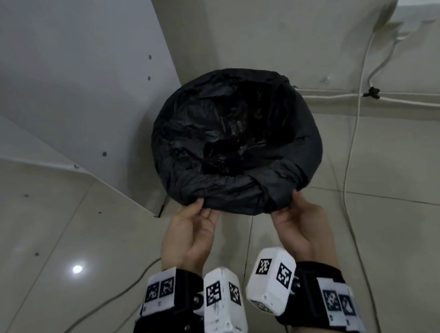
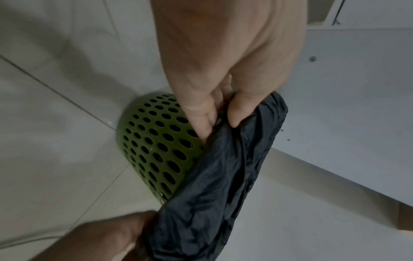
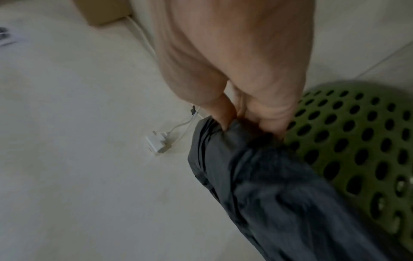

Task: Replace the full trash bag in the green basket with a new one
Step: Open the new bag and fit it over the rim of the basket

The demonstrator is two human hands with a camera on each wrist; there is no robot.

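We see dim, flat indoor light. One bright glare spot sits on the tiled floor, left of the left hand. The trash bag swallows detail in black. Straight lines bow toward the edges; the right wrist view is motion-blurred.

Pale glossy tiled floor with thin dark grout lines, catching a small round glare of a ceiling light at near left. White cabinet panel standing at far left, dotted with small screw holes, its lower edge meeting the floor beside a low white board. Plain off-white wall at far right. White power adapter high at far right, white cable dropping from it and trailing over the tiles toward the near right. White conduit running along the wall base. Second pale cable curving across the near left floor. White plug lying flat on the tiles; cardboard box corner at far left in the right wrist view.
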